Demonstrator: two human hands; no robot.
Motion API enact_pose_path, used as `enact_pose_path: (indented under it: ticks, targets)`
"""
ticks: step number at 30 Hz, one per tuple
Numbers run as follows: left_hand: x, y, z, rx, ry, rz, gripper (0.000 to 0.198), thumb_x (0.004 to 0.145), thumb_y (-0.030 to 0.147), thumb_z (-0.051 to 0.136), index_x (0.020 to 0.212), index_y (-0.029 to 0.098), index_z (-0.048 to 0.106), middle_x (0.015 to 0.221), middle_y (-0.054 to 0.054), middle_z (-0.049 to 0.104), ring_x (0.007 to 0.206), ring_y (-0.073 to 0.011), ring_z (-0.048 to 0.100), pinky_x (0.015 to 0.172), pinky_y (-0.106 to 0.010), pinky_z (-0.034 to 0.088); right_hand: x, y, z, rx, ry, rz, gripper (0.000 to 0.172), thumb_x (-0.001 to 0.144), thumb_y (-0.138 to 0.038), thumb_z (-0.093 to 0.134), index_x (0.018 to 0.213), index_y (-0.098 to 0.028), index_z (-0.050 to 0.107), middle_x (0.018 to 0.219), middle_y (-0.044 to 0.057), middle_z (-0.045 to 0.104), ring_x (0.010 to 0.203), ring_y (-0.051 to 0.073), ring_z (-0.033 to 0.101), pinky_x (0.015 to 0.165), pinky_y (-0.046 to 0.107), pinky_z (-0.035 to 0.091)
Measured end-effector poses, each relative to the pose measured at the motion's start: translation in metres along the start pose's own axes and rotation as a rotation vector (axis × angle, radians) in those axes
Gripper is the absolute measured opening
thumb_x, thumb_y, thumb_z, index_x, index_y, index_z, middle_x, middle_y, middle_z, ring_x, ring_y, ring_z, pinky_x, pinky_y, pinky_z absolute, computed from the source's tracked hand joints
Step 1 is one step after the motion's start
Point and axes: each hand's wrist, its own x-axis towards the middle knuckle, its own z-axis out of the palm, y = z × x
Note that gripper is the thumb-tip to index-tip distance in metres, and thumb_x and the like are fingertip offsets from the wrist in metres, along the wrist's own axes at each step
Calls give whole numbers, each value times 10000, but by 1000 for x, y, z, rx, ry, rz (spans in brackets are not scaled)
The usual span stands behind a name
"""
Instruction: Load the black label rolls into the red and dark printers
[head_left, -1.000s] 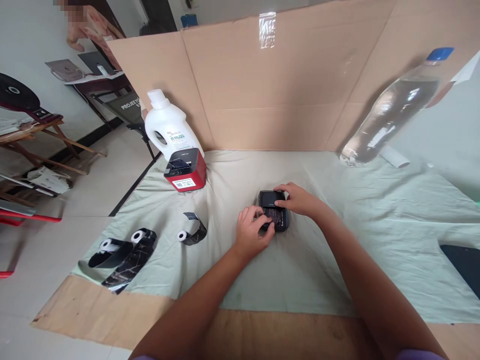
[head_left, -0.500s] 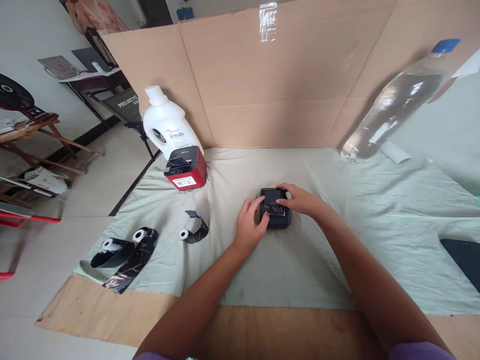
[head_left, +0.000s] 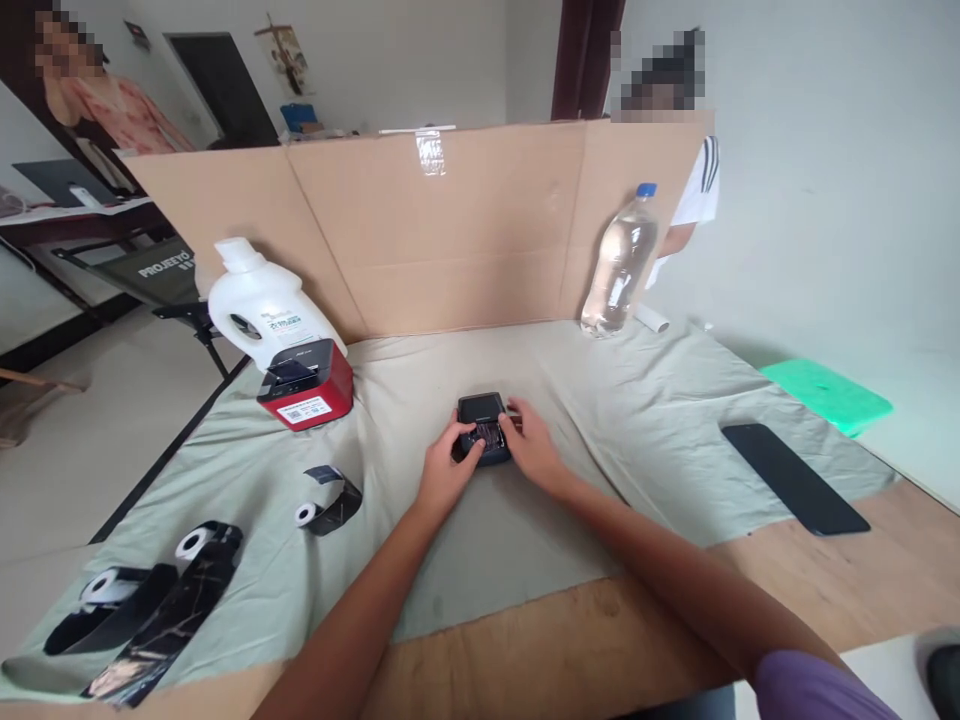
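A small black boxy device (head_left: 481, 408), seemingly a portable printer, rests on the cloth in front of me. A strip of dark, patterned paper (head_left: 489, 434) shows across its lower half. From the left side my left hand (head_left: 446, 465) grips the device, thumb and finger on its top by the strip. My right hand (head_left: 536, 450) holds the opposite side, its thumb at the upper right of the strip and its fingers along the edge. Parts of the device's sides are hidden by my fingers.
Left stand a red-and-black printer (head_left: 309, 388), a white jug (head_left: 274, 300) and several printed paper rolls (head_left: 335, 508). A water bottle (head_left: 621, 265) leans on the cardboard screen (head_left: 450, 240). Right lie a black phone-like slab (head_left: 795, 478) and a green item (head_left: 829, 395). Two people are behind.
The view has tilted up and turned right. My right hand has shifted from the device's upper right corner down along its right side. My left hand stays on the left side.
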Motion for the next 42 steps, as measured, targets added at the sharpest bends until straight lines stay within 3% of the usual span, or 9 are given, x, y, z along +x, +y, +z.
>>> enact_pose_path:
  ticks: [5,10,18,22,26,31,36,39,42]
  targets:
    - [-10,3,-7,-96,-58,-57,398,799,432,725,1128,215,667,1510,-129,511,1218,-289,646,1066,-433,498,-42,6,21,158,-43,-72,655,955,-501,436,1506,-147,417,1579,140,415,1496,258,336,1239,435,242]
    - [21,25,19,-77,-81,-4,360,781,386,732,1082,193,684,1467,-140,553,1163,-265,674,1013,-403,531,-9,-5,-21,156,-30,-87,459,964,-475,383,1260,-215,617,1209,94,704,1118,243,642,1004,363,471]
    - [142,88,178,-4,-266,169,362,705,206,783,1061,203,722,1269,-98,675,1049,-223,694,938,-365,543,88,55,-171,-3,403,3,559,935,-605,274,687,-192,556,747,61,658,781,212,573,728,292,430]
    - [158,93,243,-25,-359,157,300,693,194,802,983,191,724,1216,-82,687,961,-187,687,899,-332,542,99,98,-221,-4,492,60,651,899,-723,261,655,-188,540,713,75,642,741,208,531,704,305,415]
    - [151,83,267,-9,-359,95,263,702,177,799,954,193,724,1084,-68,720,956,-193,678,931,-359,521,101,120,-232,-20,474,97,701,874,-767,232,653,-187,556,695,71,627,725,204,515,703,312,413]
    - [151,77,264,-59,-367,109,259,752,189,761,1006,168,710,1105,-81,715,1012,-202,688,969,-358,510,105,122,-227,-40,424,52,740,873,-763,223,741,-163,636,761,80,659,775,214,540,762,321,429]
    - [141,81,239,104,-409,217,317,799,80,684,1082,218,721,1254,-82,703,1343,-259,548,1150,-420,401,104,117,-227,-147,388,103,728,918,-662,238,943,-124,728,997,176,724,944,280,612,902,395,441]
    - [122,75,185,216,-405,244,353,840,96,639,1151,249,706,1334,-69,669,1364,-249,533,1155,-426,410,102,110,-224,-258,424,142,686,946,-553,274,1150,-68,714,1155,263,694,1097,353,603,959,478,424]
    - [94,66,86,268,-290,296,304,890,171,606,1171,248,695,1362,-76,651,1297,-230,595,1137,-416,436,94,90,-212,-401,588,17,615,947,-475,369,1396,-114,583,1430,251,552,1312,402,464,1059,579,317]
